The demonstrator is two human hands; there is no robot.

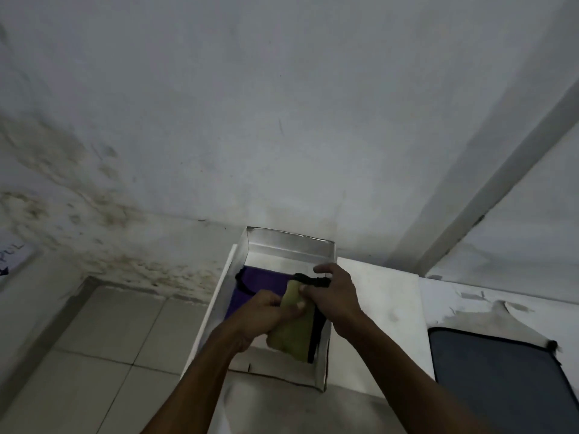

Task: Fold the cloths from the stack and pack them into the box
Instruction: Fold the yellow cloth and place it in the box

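Green folded cloth hangs over the white box, long axis running toward its far wall; left hand and right hand both pinch its upper end.

Plain home room, stained white wall, tiled floor, white table

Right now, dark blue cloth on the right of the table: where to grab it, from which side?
Take the dark blue cloth at its far right corner, where a small black loop sticks out past the edge. It lies flat on the table, so a corner is probably the easiest part to pinch and lift. Come from above with the right hand, the nearer one, once it lets go of the green cloth.
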